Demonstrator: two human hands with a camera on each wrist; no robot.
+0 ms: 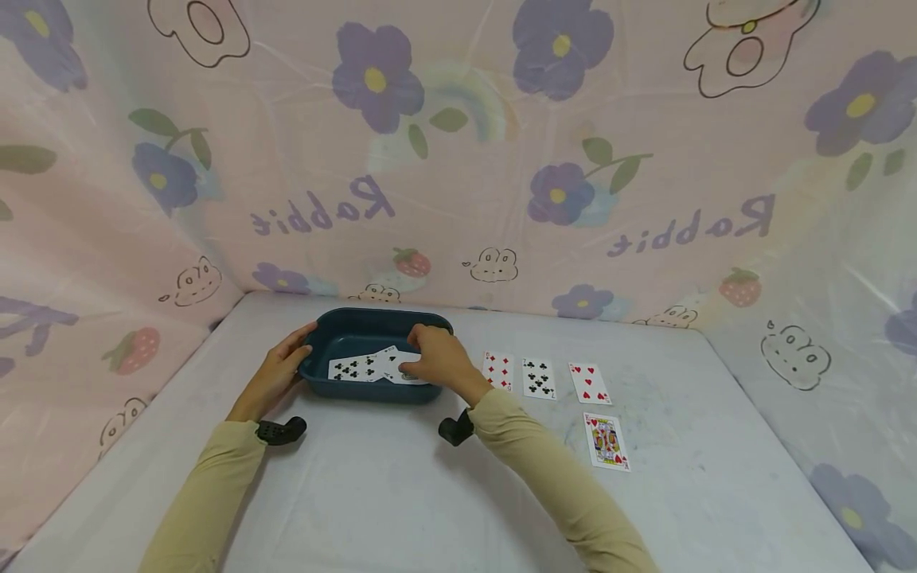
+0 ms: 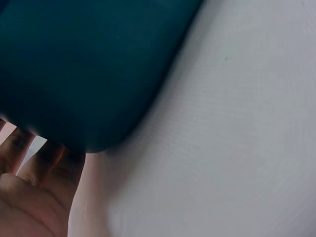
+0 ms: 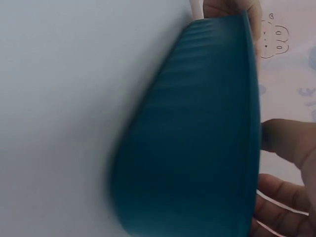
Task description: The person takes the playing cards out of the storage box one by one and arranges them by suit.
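A dark teal plastic basin (image 1: 333,390) stands on the white-covered table. My left hand (image 1: 275,374) grips its left end, with fingers at the rim; the left wrist view shows the fingers against the outer wall. Inside the basin lie several face-up playing cards (image 1: 351,368), clubs among them, fanned and overlapping. My right hand (image 1: 446,362) reaches over the right rim, thumb low over the cards and index finger bent above. Whether it pinches a card is hidden. In the right wrist view, the fingertips of the right hand (image 3: 291,182) pass behind the rim.
Right of the basin, a six of diamonds (image 1: 497,371), a club card (image 1: 539,378) and a five of hearts (image 1: 590,383) lie face up in a row. A king of hearts (image 1: 606,442) lies nearer. Patterned cloth (image 1: 458,199) hangs behind the table and at both sides.
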